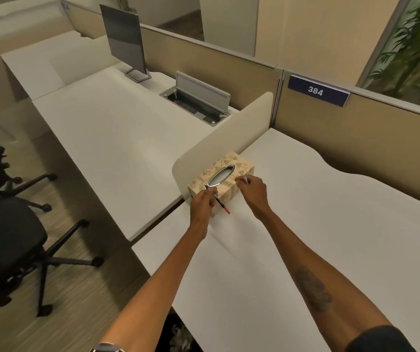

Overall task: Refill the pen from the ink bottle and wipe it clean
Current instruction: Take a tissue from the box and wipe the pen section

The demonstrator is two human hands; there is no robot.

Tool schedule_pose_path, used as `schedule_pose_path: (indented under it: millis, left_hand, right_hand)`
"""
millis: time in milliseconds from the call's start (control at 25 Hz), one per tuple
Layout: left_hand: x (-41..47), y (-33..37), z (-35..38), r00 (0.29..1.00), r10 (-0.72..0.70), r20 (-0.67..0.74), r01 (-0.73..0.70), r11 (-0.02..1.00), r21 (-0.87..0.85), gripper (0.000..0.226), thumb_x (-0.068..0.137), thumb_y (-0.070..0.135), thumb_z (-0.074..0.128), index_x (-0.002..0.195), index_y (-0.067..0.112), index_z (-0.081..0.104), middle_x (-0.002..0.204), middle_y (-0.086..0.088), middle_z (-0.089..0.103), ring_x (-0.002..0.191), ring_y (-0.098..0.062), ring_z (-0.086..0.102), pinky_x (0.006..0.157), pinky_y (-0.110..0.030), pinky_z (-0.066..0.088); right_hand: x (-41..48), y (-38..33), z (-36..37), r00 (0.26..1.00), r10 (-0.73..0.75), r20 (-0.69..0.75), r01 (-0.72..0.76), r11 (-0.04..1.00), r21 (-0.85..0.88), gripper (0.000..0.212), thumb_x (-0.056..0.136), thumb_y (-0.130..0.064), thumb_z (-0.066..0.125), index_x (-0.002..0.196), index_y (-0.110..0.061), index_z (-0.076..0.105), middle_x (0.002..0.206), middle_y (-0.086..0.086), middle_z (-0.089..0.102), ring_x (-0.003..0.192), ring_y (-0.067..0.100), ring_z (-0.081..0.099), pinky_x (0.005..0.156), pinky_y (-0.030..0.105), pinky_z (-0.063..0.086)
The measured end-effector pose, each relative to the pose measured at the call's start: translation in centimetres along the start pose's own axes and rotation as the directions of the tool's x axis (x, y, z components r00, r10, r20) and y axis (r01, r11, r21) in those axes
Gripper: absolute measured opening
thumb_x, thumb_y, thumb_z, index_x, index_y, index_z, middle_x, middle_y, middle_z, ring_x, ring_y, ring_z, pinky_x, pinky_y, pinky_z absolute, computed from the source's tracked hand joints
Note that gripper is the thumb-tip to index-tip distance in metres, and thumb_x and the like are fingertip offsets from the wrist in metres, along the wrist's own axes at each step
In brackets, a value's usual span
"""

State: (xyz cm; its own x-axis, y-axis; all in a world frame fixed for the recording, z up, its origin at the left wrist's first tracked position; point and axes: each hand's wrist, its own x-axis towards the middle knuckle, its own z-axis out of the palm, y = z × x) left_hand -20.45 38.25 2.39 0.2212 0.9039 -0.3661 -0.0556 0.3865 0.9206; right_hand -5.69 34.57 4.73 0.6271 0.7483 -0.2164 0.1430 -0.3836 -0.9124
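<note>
**Both hands at the tissue box, pen slanted in the left**

Both hands hovered over the patterned tissue box [225, 179]. The left hand [202, 203] pinched the pen [218, 201], its long axis slanting back toward the person, red end nearest. The right hand [251, 190] was closed around what seemed a small pen part, perhaps the cap. The box's oval opening [221, 175] lay between the hands, the left nearer. No ink bottle showed. A partition sign [317, 90] read "384".

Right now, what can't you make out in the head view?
- Ink bottle: none in view.
- Tissues: the tissue box slot shows only a pale blur.
- Pen tip: hidden by the left hand fingers.
- Small grey piece in the right hand: mostly covered, can't identify.
- Object at the desk right edge: cut off by the frame.
</note>
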Motion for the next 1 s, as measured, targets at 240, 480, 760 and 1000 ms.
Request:
schedule_pose_path:
  millis: [240, 480, 760, 1000]
  left_hand:
    - [4.0, -0.7, 0.7, 0.998, -0.043, -0.040, 0.042, 0.999, -0.022, 0.024, 0.097, 0.022, 0.058, 0.106, 0.007, 0.074, 0.085, 0.010, 0.075, 0.093, -0.021, 0.066, 0.092, -0.043, 0.054]
    - [5.5, -1.4, 0.5, 0.991, -0.050, -0.126, 0.046, 0.998, -0.030, 0.024, 0.100, 0.025, 0.056, 0.104, 0.008, 0.073, 0.103, -0.008, 0.073, 0.096, -0.026, 0.071, 0.083, -0.039, 0.060]
    - [5.8, -1.7, 0.5, 0.983, -0.018, -0.181, 0.025, 0.999, 0.037, 0.026, 0.102, 0.025, 0.053, 0.117, 0.010, 0.068, 0.119, -0.010, 0.069, 0.103, -0.024, 0.070, 0.074, -0.028, 0.062]
    - [6.0, -1.8, 0.1, 0.983, -0.029, -0.179, 0.037, 0.998, 0.041, 0.027, 0.102, 0.025, 0.054, 0.119, 0.010, 0.068, 0.123, -0.008, 0.068, 0.104, -0.024, 0.070, 0.071, -0.025, 0.061]
  right_hand:
    - [4.4, -0.5, 2.5, 0.996, -0.088, 0.009, 0.086, 0.950, -0.300, 0.026, 0.085, -0.017, 0.054, 0.059, -0.017, 0.048, 0.069, 0.002, 0.054, 0.067, 0.025, 0.047, 0.056, 0.031, 0.032]
    - [7.3, -0.8, 5.7, 0.986, -0.132, 0.097, 0.163, 0.862, -0.481, 0.039, 0.081, -0.013, 0.052, 0.051, -0.020, 0.028, 0.066, -0.001, 0.039, 0.063, 0.021, 0.037, 0.053, 0.029, 0.027]
    - [8.3, -1.2, 8.2, 0.989, -0.057, 0.137, 0.132, 0.752, -0.646, 0.014, 0.081, -0.017, 0.063, 0.071, -0.009, 0.057, 0.097, 0.013, 0.064, 0.085, 0.036, 0.065, 0.067, 0.034, 0.038]
    - [8.8, -2.1, 9.4, 0.988, 0.020, 0.151, 0.100, 0.661, -0.744, 0.036, 0.081, -0.028, 0.071, 0.109, -0.007, 0.066, 0.113, 0.012, 0.060, 0.100, 0.034, 0.065, 0.084, 0.040, 0.048]
